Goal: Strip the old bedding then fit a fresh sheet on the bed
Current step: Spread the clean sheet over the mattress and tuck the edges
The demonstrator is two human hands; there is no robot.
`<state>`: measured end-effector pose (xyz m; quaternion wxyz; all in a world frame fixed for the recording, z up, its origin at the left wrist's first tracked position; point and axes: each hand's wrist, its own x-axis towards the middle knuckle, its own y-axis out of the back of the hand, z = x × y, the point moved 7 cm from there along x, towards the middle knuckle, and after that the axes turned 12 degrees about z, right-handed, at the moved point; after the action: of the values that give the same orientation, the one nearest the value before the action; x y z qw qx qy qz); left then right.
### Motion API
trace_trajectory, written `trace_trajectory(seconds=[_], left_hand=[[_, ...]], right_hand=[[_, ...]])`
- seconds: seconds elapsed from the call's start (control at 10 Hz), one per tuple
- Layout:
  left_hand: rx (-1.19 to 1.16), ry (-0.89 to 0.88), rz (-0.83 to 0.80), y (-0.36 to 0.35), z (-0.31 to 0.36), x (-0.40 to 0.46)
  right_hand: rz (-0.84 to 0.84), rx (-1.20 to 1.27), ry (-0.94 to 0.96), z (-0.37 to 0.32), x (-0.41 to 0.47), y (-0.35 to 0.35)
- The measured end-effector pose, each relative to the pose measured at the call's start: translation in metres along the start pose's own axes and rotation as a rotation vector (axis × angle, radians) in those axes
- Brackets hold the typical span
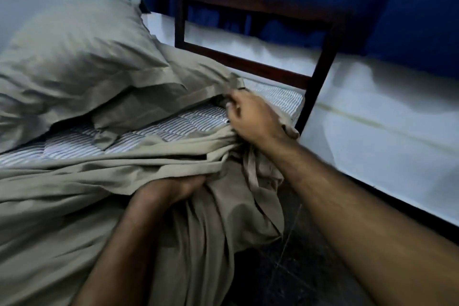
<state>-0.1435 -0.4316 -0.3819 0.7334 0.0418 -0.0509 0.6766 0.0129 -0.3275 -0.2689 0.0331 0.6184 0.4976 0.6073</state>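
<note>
Head view: the tan sheet is bunched on the bed, pulled off the corner so the striped mattress shows. The left hand grips a fold of it, and the right hand pinches its corner (a bit blurry). A pillow lies behind, beside the dark headboard and blue curtain.
</note>
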Motion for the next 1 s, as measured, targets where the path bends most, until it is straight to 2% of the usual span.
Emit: trace_trajectory(seconds=[0.1,0.2,0.3,0.4,0.5,0.6,0.7,0.8,0.9,1.0], left_hand=[[0.464,0.039,-0.257,-0.035,0.016,-0.013],[-0.099,-0.044,-0.153,-0.049,0.051,-0.011],[0.425,-0.357,0.282,-0.038,0.049,0.013],[1.15,-0.219,0.325,-0.031,0.012,0.032],[1.03,-0.435,0.722,-0.012,0.039,0.016],[0.873,-0.494,1.207,0.015,0.058,-0.019],[0.893,-0.361,1.359,0.034,0.055,-0.029],[0.884,-0.615,0.87,0.002,0.056,-0.009],[1.01,-0.563,0.385,-0.033,0.036,0.008],[0.918,-0.605,0.377,-0.034,0.037,0.006]], right_hand=[[-0.448,-0.315,-0.04,0.028,-0.004,-0.057],[-0.479,-0.263,-0.254,0.064,-0.015,-0.082],[-0.315,-0.177,-0.293,0.067,-0.013,-0.083],[-0.082,-0.026,-0.387,0.058,0.002,-0.05],[0.426,0.531,-0.431,0.035,0.033,0.029],[0.815,0.893,-0.392,0.01,0.035,0.093],[0.378,0.472,-0.419,-0.01,0.024,0.074],[-0.709,-0.232,-0.411,0.0,-0.046,0.014],[-1.033,-0.529,-0.372,0.015,-0.088,0.027],[-0.804,-0.673,-0.353,0.025,-0.076,0.045]])
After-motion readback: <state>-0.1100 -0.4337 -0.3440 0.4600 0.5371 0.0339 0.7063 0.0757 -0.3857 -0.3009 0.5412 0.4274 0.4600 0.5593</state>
